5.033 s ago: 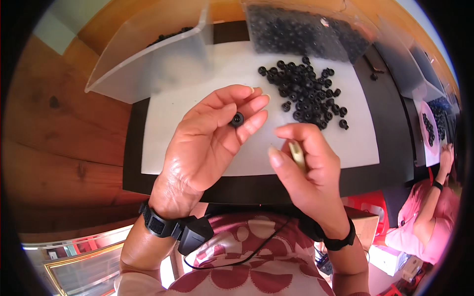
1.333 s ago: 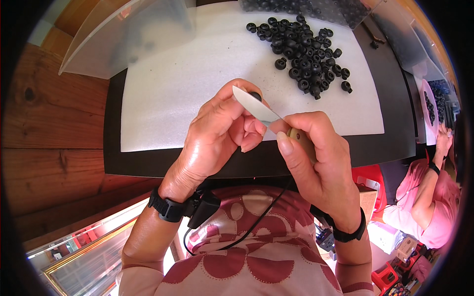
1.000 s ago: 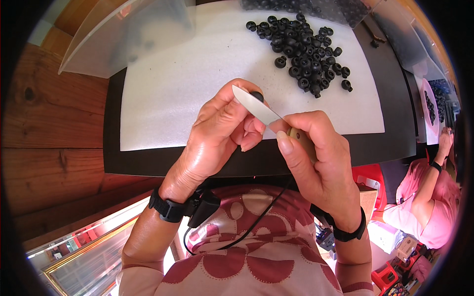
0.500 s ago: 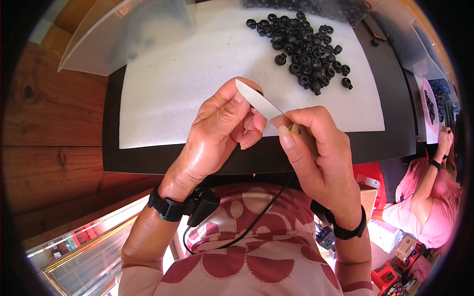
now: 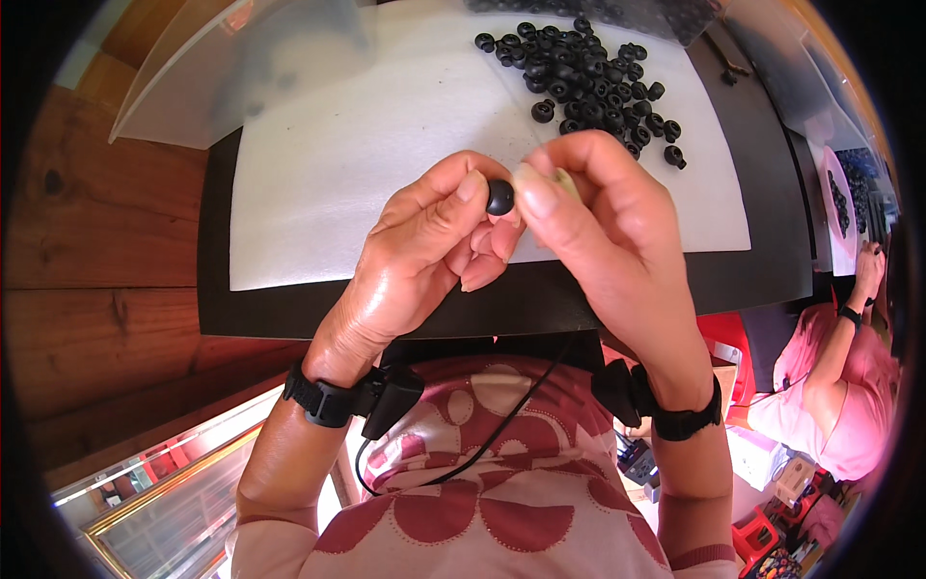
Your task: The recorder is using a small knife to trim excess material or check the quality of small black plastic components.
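My left hand pinches a small black rubber ring between thumb and fingertips, held up over the near part of the white sheet. My right hand is right against it, fingers closed around a pale knife handle, with the thumb tip touching the ring. The blade is hidden behind the fingers. A pile of several more black rubber rings lies on the sheet at the far right.
The white sheet rests on a black mat over a wooden table. A clear plastic tray stands at the far left. Another person in pink sits at the right, beside a second batch of dark pieces.
The knife blade that stood out between my hands is no longer in sight. My hands have come closer together and the black ring now shows at my left fingertips.
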`<state>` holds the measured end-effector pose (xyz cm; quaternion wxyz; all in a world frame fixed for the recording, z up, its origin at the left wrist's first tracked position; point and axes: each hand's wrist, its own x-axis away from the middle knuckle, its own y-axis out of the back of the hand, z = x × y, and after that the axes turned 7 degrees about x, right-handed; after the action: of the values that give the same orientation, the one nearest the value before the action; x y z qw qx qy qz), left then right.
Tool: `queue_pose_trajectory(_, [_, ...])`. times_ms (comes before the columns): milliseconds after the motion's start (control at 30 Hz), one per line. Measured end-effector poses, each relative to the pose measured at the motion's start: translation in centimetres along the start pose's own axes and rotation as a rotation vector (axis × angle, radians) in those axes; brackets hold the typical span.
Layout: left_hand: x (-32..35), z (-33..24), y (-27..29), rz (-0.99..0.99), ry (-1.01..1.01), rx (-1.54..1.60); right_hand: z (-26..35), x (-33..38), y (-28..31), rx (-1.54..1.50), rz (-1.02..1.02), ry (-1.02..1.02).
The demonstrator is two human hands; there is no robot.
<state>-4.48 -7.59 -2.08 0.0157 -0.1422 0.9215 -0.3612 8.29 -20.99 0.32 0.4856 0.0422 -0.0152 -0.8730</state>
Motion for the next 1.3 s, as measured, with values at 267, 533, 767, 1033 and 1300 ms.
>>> queue_pose_trajectory(267, [0.2,-0.2,0.3,-0.015,0.029,0.007,0.3,-0.8,-0.4,-0.114,0.068,-0.081])
queue_pose_trajectory(533, [0.2,-0.3,0.7,0.031,0.048,0.047,-0.3,-0.6,-0.3,-0.048,0.037,-0.059])
queue_pose_trajectory(767, [0.0,0.1,1.0,0.065,-0.002,0.094,-0.2,2.0,-0.3,0.127,-0.027,0.033])
queue_pose_trajectory(1033, [0.1,0.7,1.3,0.022,-0.054,0.106,0.2,3.1,0.1,0.494,0.016,0.208])
queue_pose_trajectory(1300, [0.1,0.7,1.1,-0.035,-0.049,0.103,-0.1,3.0,-0.1,0.525,0.019,0.226])
